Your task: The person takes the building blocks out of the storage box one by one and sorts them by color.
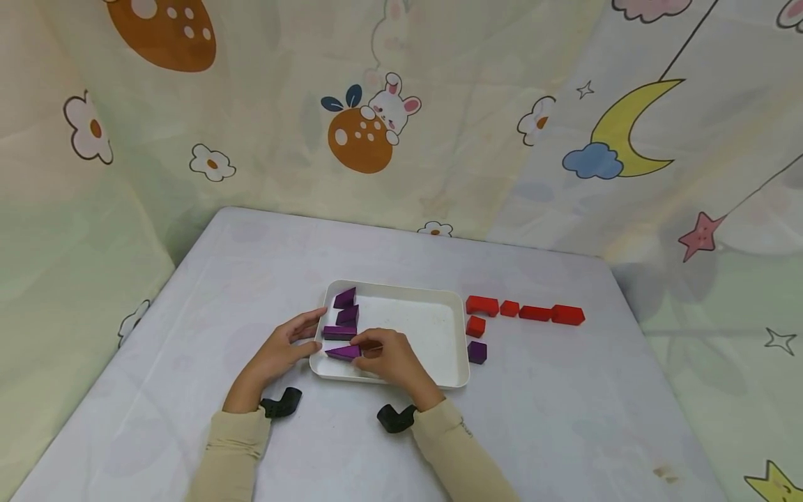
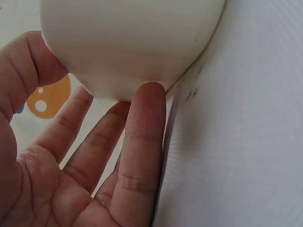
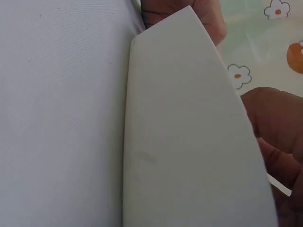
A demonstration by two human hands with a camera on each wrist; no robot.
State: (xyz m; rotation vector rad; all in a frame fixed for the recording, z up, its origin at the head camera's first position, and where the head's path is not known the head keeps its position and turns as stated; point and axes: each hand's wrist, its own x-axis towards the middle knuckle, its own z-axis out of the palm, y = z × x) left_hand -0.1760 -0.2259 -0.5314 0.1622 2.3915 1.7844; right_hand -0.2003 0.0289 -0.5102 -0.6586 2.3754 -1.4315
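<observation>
head view: right hand [image 1: 395, 357] pinches the purple wedge [image 1: 342, 353] at eight o'clock in the tray [image 1: 417, 328]; left hand [image 1: 281, 353], fingers spread, touches its nine-o'clock rim. looks like aligning; next calls for clean release!

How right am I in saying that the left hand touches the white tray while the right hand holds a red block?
Not quite: the block in the right hand is purple, not red, as the head view shows. The rest is right: the left hand touches the white tray.
</observation>
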